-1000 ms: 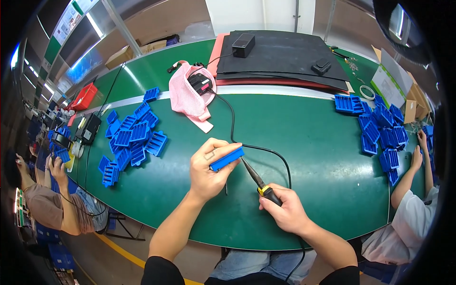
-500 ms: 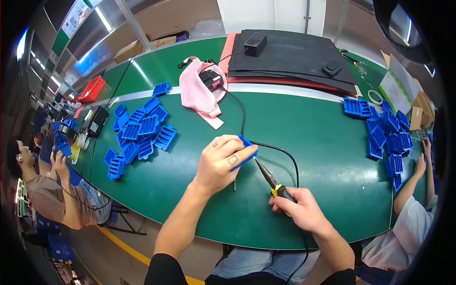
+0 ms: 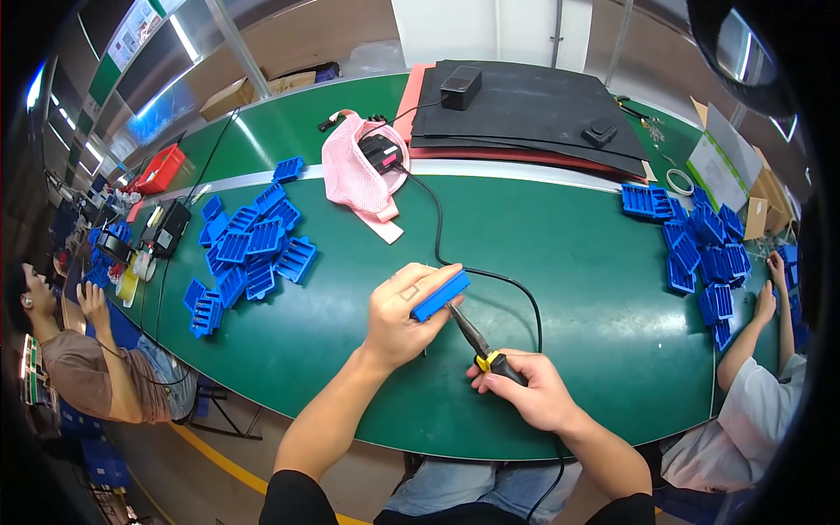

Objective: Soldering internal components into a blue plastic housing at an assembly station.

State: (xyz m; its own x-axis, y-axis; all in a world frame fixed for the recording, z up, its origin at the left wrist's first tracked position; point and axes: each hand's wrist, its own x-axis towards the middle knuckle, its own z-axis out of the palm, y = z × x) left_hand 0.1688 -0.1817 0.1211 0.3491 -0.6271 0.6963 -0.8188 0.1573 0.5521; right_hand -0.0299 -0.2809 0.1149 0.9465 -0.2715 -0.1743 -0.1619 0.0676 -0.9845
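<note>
My left hand (image 3: 398,315) is closed around a blue plastic slotted case (image 3: 440,296), its smooth long side turned toward me. In my right hand (image 3: 534,389) is a pair of needle-nose pliers (image 3: 472,332) with black and yellow handles. Their tips meet the lower edge of the case, near my left fingertips; whether they grip anything there I cannot make out. A black cable (image 3: 516,287) runs over the table behind both hands.
A heap of blue cases (image 3: 254,236) lies to the left, another pile (image 3: 709,249) to the right. A pink mesh pouch (image 3: 354,171) and stacked black sheets (image 3: 542,114) lie farther back. Co-workers sit on both sides; one's hand (image 3: 766,302) is beside the right pile.
My left hand has turned the blue case so its long flat side shows. The pliers have moved left, and their tips now reach the case's lower edge.
</note>
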